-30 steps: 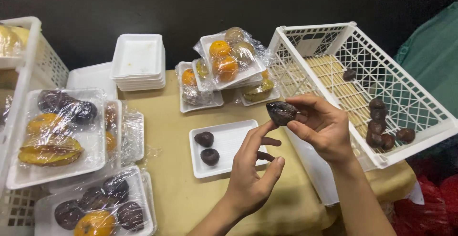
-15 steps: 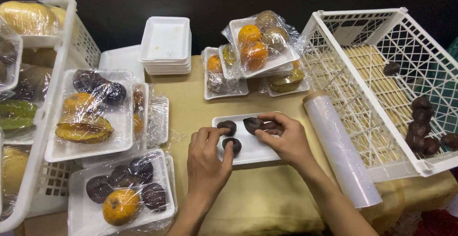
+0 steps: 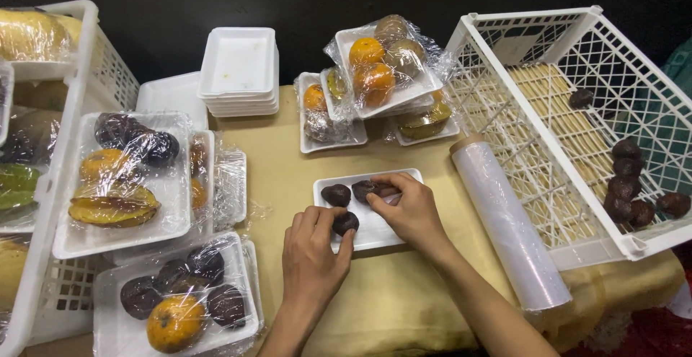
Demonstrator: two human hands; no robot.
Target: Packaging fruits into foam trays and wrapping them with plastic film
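- A person's right hand sets a dark, wrinkled fruit onto a small white foam tray at the middle of a tan-covered table; the fingers are pinched on the fruit, which touches the tray's far end.
- The left hand rests at the tray's near edge, its fingertips closed lightly on a second dark fruit; a third dark fruit lies free just beside them.
- By the look of it, the filling of the tray is in hand: three fruits sit close together at its left half, the right half bare. Letting go cleanly would call for both hands to lift away without rolling the fruits.
- A roll of clear film lies just right of the tray, against a tilted white crate holding more dark fruits.
- Wrapped trays of mixed fruit stand behind, a stack of empty trays near them, and further wrapped trays crowd the left; nothing lies between hands and tray.
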